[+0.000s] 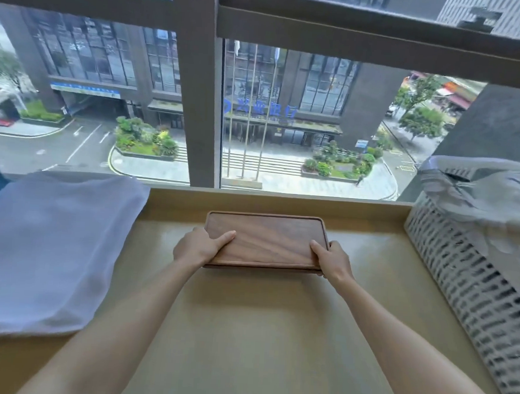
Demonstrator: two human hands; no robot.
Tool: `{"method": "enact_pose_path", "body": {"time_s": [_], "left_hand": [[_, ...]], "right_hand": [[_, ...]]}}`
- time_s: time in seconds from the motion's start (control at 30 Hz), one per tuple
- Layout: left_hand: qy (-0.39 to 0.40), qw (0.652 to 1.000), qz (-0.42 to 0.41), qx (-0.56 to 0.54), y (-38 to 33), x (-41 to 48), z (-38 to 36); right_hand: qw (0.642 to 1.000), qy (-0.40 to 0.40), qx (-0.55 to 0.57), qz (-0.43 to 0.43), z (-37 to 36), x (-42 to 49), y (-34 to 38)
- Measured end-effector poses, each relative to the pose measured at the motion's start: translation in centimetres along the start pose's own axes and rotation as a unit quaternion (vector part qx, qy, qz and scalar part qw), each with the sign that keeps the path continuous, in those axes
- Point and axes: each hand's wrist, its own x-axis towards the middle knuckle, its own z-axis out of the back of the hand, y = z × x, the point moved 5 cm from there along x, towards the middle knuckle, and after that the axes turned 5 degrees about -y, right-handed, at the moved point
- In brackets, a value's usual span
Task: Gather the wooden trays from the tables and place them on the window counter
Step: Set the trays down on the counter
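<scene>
Though smooth-grained, rectangular wooden tray (265, 239).

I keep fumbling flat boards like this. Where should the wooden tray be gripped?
Grip the wooden tray at its two short ends, one from each side, as the left hand and right hand do: it is long, flat and low-rimmed.

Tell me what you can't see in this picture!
- Head view: the underside of the dark rectangular wooden tray; whether it rests on the tan window counter or hovers is unclear.
- The fingers beneath the tray: left hand and right hand show mostly thumbs.
- The white slotted plastic basket: cut off by the right edge, contents covered by a white cloth.
</scene>
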Motion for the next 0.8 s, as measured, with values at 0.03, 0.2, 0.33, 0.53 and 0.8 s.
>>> {"method": "enact_pose_path", "body": {"time_s": [0.03,0.2,0.33,0.53,0.8], "left_hand": [[0.003,1.000,-0.001,0.009,-0.2,0.7,-0.2],[0.005,0.998,-0.008,0.066,-1.2,3.3,-0.5],[0.023,0.994,-0.015,0.105,-1.4,4.8,-0.8],[0.058,0.989,-0.027,0.136,-1.4,6.4,-1.4],[0.062,0.981,-0.055,0.178,-1.7,7.5,-1.8]], "right_hand": [[1.000,0.000,-0.006,-0.001,-0.2,0.6,0.2],[1.000,0.000,-0.030,0.007,-1.2,3.0,0.8],[0.998,-0.004,-0.057,0.025,-1.8,4.0,1.5],[0.995,0.010,-0.089,0.033,-2.5,5.4,2.1],[0.990,0.012,-0.135,0.029,-3.4,6.6,1.3]]}}
